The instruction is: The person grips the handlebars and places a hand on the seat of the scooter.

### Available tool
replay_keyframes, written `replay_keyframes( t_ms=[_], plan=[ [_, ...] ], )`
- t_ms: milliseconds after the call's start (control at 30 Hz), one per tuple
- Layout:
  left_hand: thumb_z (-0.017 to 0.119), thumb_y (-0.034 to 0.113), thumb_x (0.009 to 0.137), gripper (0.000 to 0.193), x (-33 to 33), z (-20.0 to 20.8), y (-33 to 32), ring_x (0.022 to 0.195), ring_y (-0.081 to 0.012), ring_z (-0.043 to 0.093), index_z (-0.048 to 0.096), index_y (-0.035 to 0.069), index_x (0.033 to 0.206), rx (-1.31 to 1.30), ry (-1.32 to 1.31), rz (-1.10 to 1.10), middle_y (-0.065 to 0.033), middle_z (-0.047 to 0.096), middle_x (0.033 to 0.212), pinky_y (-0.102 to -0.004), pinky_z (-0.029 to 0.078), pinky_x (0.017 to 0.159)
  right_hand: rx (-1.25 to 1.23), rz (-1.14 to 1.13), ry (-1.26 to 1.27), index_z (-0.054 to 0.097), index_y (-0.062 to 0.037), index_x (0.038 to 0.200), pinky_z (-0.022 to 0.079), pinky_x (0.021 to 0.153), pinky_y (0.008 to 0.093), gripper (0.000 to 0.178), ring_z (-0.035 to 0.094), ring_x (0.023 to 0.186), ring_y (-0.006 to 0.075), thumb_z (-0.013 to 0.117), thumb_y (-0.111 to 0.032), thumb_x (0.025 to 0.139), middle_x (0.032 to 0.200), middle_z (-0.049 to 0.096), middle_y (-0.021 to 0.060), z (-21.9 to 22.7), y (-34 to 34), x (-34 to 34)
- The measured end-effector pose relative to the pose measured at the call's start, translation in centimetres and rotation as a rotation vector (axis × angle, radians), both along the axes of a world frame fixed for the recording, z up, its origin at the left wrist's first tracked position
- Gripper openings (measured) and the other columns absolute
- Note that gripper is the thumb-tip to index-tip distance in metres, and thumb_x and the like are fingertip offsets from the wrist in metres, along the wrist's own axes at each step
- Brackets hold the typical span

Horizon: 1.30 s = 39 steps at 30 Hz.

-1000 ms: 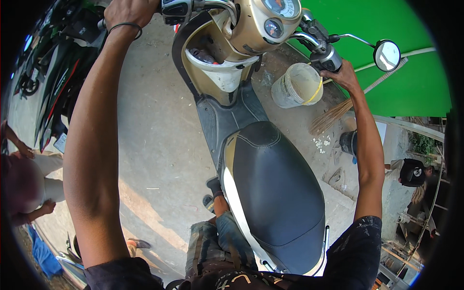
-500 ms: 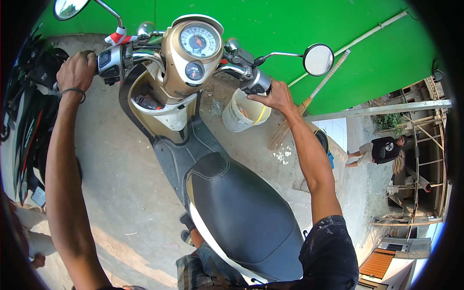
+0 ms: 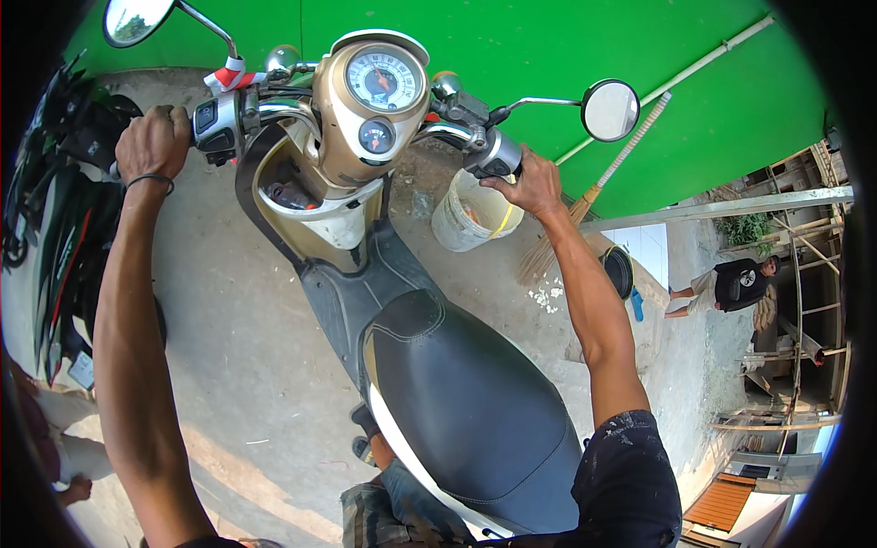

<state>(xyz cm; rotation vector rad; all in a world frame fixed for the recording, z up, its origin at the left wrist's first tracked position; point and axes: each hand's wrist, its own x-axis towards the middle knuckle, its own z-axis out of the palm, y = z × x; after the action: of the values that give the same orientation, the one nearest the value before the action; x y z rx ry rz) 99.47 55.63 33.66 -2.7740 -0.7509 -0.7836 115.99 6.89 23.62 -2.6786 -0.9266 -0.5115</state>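
A gold and white motor scooter (image 3: 365, 173) stands in front of me, with its black seat (image 3: 470, 402) angled toward the lower right. My left hand (image 3: 153, 142), with a dark band at the wrist, is wrapped round the left handlebar grip. My right hand (image 3: 532, 185) is closed round the right handlebar grip, its thumb toward me. Between the grips sit a round speedometer (image 3: 385, 79) and a smaller gauge (image 3: 375, 137). A red and white cloth (image 3: 233, 77) is tied on the bar near the left mirror (image 3: 135, 20). The right mirror (image 3: 610, 110) sticks out beyond my right hand.
A green wall (image 3: 493, 46) rises ahead. By it are a white bucket (image 3: 461, 224) and a broom (image 3: 594, 192). Another dark motorbike (image 3: 55, 265) is parked at left, near a partly visible person (image 3: 73, 457). Someone in black (image 3: 742, 285) stands at far right beside a bamboo structure.
The scooter's front and both my hands appear slightly farther right in the view. Both hands keep their hold on the grips.
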Motion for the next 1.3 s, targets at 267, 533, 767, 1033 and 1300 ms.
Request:
replay_keyframes(
  t_ms=[267, 533, 767, 1033, 1300],
  plan=[
    [0.045, 0.035, 0.088, 0.043, 0.0, -0.1, 0.1, 0.08, -0.0423, 0.065, 0.071, 0.001, 0.083, -0.015, -0.007, -0.016, -0.0264, 0.066, 0.08, -0.0499, 0.051, 0.077, -0.019, -0.012, -0.104, 0.054, 0.0125, 0.118, 0.053, 0.074, 0.0426, 0.104, 0.067, 0.083, 0.0369, 0.073, -0.072, 0.06, 0.092, 0.066, 0.0248, -1.1, -0.3, 0.1],
    [0.043, 0.034, 0.088, 0.042, 0.0, -0.1, 0.0, 0.083, -0.0417, 0.065, 0.071, 0.003, 0.088, -0.025, 0.016, -0.007, -0.0255, 0.066, 0.083, -0.0502, 0.05, 0.078, -0.008, -0.032, -0.016, 0.055, 0.0111, 0.119, 0.053, 0.076, 0.0435, 0.106, 0.067, 0.086, 0.0381, 0.075, -0.072, 0.058, 0.093, 0.066, 0.0251, -0.8, -0.2, -0.2],
    [0.044, 0.037, 0.087, 0.044, 0.1, -0.2, 0.6, 0.08, -0.0427, 0.065, 0.071, 0.002, 0.082, 0.007, -0.021, -0.024, -0.0265, 0.066, 0.081, -0.0499, 0.051, 0.078, 0.013, 0.044, 0.135, 0.055, 0.0095, 0.119, 0.051, 0.083, 0.0453, 0.103, 0.065, 0.091, 0.0409, 0.08, -0.067, 0.055, 0.098, 0.065, 0.0279, 1.1, 0.2, 0.5],
    [0.044, 0.037, 0.088, 0.044, 0.0, -0.4, 0.4, 0.082, -0.042, 0.065, 0.071, 0.003, 0.084, -0.013, -0.009, -0.018, -0.0244, 0.067, 0.083, -0.0496, 0.051, 0.078, 0.001, 0.037, 0.289, 0.058, 0.0063, 0.116, 0.052, 0.079, 0.0438, 0.097, 0.067, 0.086, 0.0381, 0.083, -0.063, 0.053, 0.091, 0.067, 0.0257, 1.7, 0.0, 1.1],
    [0.043, 0.039, 0.09, 0.043, -0.1, -0.1, 0.3, 0.089, -0.0395, 0.064, 0.071, 0.006, 0.094, -0.025, 0.06, 0.022, -0.0222, 0.067, 0.09, -0.0493, 0.049, 0.082, 0.043, 0.118, 0.329, 0.061, 0.0055, 0.112, 0.052, 0.079, 0.0427, 0.091, 0.067, 0.087, 0.0369, 0.085, -0.059, 0.052, 0.091, 0.068, 0.0246, 1.6, 0.1, 1.8]
  ],
)
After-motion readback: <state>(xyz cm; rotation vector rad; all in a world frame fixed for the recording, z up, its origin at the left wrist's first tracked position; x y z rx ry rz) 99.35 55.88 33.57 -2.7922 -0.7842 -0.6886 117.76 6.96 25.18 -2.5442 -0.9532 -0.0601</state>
